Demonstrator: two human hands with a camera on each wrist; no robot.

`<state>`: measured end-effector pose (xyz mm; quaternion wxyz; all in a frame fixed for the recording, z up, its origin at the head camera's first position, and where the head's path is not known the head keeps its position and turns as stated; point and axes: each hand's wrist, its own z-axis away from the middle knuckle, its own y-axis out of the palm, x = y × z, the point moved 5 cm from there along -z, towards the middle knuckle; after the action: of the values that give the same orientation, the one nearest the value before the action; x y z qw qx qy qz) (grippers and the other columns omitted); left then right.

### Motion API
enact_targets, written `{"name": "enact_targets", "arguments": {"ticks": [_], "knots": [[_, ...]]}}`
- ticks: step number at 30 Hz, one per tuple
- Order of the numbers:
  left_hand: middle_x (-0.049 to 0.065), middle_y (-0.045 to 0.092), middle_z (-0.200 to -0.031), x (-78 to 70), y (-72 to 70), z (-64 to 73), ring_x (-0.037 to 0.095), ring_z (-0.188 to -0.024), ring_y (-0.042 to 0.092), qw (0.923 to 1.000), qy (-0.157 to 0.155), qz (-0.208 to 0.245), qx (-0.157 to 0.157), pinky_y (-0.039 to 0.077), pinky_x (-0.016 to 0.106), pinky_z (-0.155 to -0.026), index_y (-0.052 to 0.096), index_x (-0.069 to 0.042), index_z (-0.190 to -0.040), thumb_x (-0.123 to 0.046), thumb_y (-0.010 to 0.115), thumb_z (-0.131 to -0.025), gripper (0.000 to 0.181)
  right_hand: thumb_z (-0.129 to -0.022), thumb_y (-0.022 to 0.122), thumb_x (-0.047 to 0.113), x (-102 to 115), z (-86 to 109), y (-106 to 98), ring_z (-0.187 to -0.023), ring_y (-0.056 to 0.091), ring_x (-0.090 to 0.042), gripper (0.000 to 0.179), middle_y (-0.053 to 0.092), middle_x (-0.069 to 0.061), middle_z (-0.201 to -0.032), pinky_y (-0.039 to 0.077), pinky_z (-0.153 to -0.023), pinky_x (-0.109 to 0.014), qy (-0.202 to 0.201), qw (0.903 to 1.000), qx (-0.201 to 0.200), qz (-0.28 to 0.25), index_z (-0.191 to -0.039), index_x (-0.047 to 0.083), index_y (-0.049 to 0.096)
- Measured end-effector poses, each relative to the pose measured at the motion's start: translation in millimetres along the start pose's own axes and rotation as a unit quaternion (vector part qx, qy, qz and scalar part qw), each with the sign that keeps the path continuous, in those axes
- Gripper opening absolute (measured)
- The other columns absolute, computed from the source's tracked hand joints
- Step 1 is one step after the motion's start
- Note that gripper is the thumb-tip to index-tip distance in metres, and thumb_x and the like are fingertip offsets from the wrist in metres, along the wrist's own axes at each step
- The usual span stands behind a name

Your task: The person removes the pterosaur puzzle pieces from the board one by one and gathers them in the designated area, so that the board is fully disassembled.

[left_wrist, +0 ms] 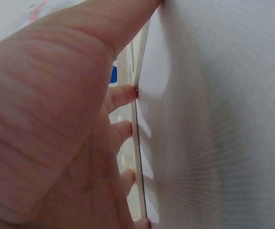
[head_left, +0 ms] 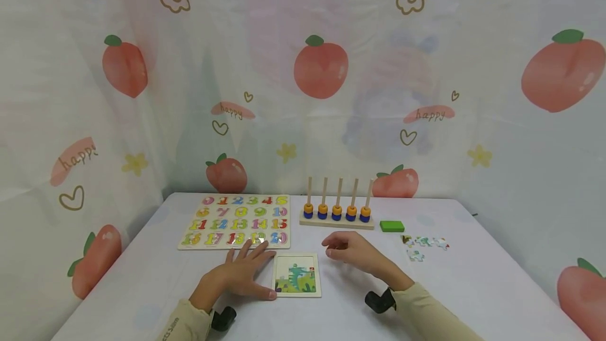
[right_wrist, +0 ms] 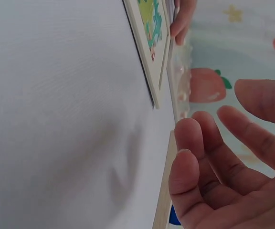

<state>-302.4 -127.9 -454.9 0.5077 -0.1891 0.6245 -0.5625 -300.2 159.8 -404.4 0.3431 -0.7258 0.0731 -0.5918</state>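
Printed fabric (head_left: 265, 41) with peach motifs walls in a pale surface (head_left: 473, 278), which I view from the head camera. Well inside the surface's left and right edges lies the framed dinosaur puzzle (head_left: 297, 278). My left hand (head_left: 241, 275) is spread, its thumb meeting the puzzle's near left corner and its fingertips at the near edge of the number board (head_left: 187, 247). My right hand (head_left: 357, 251) is loosely curled above the surface, pinching nothing.

Principal risks, in my judgement: a push from the thumb could skew the puzzle, since the frame appears light; pressing fingers could slide the number board, which extends toward the surface's far left corner. The loose jigsaw pieces (head_left: 423, 242), nearer the right edge, are thin enough to be scattered by a dragging sleeve. A careless reach could also knock the peg rack (head_left: 336, 223) near the far edge, its upright rods being tall for so narrow a base.

Materials: the frame is square, pale and wood-like; the rack has slender rods with rounded orange and blue beads. The green block (head_left: 392, 226) is a plain rectangle. The surface shows a fine woven texture.
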Motion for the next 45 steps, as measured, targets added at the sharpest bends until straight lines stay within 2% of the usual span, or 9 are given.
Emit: {"name": "enact_targets", "arguments": {"ticks": [5, 9, 19, 27, 35, 45], "knots": [[0.01, 0.023, -0.177, -0.7, 0.8, 0.0, 0.048, -0.161, 0.003, 1.0, -0.006, 0.0, -0.005, -0.001, 0.08, -0.119, 0.044, -0.021, -0.163, -0.075, 0.081, -0.079, 0.107, -0.101, 0.073, 0.011, 4, -5.0, 7, -0.095, 0.061, -0.022, 0.026, 0.071, -0.002, -0.105, 0.054, -0.082, -0.038, -0.005, 0.9999, 0.004, 0.01, -0.125, -0.001, 0.074], [0.008, 0.022, -0.177, -4.6, -2.0, 2.4, 0.046, -0.162, 0.002, 0.9998, -0.019, -0.004, 0.005, -0.001, 0.077, -0.121, 0.043, -0.021, -0.164, -0.069, 0.084, -0.081, 0.104, -0.1, 0.074, 0.01, 9, -8.4, 14, -0.093, 0.06, -0.022, 0.027, 0.071, -0.002, -0.104, 0.053, -0.08, -0.037, -0.014, 0.9996, 0.012, 0.02, -0.125, 0.0, 0.074], [0.008, 0.019, -0.178, 2.9, 3.1, -1.9, 0.046, -0.162, -0.001, 0.9999, -0.012, -0.002, 0.004, -0.004, 0.078, -0.119, 0.041, -0.023, -0.166, -0.082, 0.076, -0.079, 0.111, -0.1, 0.075, 0.011, 14, -18.4, 29, -0.088, 0.06, -0.019, 0.028, 0.071, 0.0, -0.102, 0.053, -0.074, -0.03, -0.017, 0.9988, 0.038, 0.026, -0.126, 0.001, 0.074], [0.01, 0.021, -0.177, -5.6, -2.2, 2.9, 0.049, -0.161, 0.003, 0.9998, -0.014, -0.007, 0.009, 0.0, 0.08, -0.119, 0.041, -0.022, -0.165, -0.073, 0.081, -0.081, 0.107, -0.099, 0.077, 0.01, 19, -23.3, 36, -0.087, 0.059, -0.021, 0.028, 0.071, -0.002, -0.1, 0.051, -0.074, -0.033, -0.016, 0.9985, 0.047, 0.025, -0.125, 0.001, 0.074], [0.01, 0.022, -0.177, 1.5, 1.8, -1.0, 0.049, -0.161, 0.003, 1.0, -0.006, -0.005, -0.005, -0.001, 0.08, -0.119, 0.042, -0.023, -0.164, -0.079, 0.079, -0.078, 0.109, -0.098, 0.078, 0.011, 24, -26.4, 44, -0.087, 0.06, -0.02, 0.028, 0.071, -0.002, -0.098, 0.053, -0.076, -0.034, -0.014, 0.9979, 0.056, 0.028, -0.124, 0.002, 0.074], [0.009, 0.02, -0.178, 0.2, -0.8, 0.2, 0.046, -0.162, 0.0, 0.9998, -0.018, -0.004, 0.012, -0.002, 0.078, -0.12, 0.041, -0.023, -0.165, -0.078, 0.079, -0.079, 0.109, -0.095, 0.079, 0.008, 23, -33.4, 56, -0.087, 0.062, -0.018, 0.025, 0.071, 0.0, -0.098, 0.055, -0.077, -0.033, -0.017, 0.9966, 0.067, 0.045, -0.12, 0.002, 0.075]]}}
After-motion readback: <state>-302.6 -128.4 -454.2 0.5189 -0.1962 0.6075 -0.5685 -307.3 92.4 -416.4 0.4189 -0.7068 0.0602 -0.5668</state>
